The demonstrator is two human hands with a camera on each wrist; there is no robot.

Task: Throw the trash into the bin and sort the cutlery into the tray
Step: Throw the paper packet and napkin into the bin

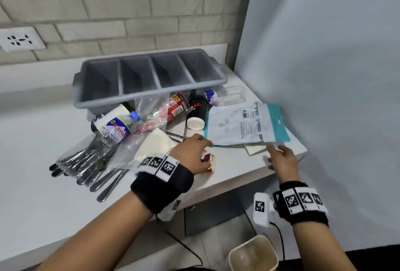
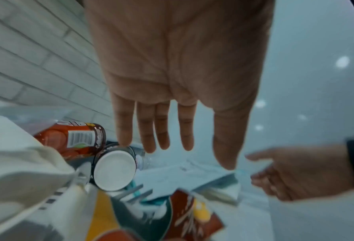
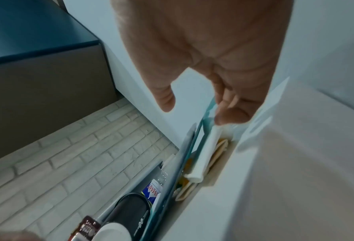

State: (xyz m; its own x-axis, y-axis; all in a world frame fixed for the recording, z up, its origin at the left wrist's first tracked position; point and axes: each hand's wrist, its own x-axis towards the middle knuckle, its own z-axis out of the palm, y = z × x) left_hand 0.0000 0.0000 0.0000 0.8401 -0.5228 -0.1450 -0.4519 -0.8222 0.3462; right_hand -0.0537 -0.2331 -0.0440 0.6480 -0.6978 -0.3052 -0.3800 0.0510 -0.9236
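Observation:
A white and teal pouch [image 1: 238, 125] lies near the counter's right edge, over a napkin. My right hand [image 1: 275, 149] is at its near right corner; in the right wrist view the fingertips [image 3: 231, 115] touch the pouch's teal edge [image 3: 192, 146] while the thumb stays apart. My left hand [image 1: 201, 141] hovers flat with straight fingers [image 2: 147, 138] over a small red snack packet [image 1: 208, 161], close to the pouch's left corner, and holds nothing. The grey four-compartment tray [image 1: 151, 98] stands at the back. Spoons [image 1: 91, 162] lie in a clear bag at the left.
A black paper cup [image 1: 197, 112], a red can [image 1: 176, 106], two water bottles [image 1: 121, 128], clear bags and napkins crowd the space before the tray. A beige bin [image 1: 253, 255] stands on the floor below the counter's right end. A pale wall is close on the right.

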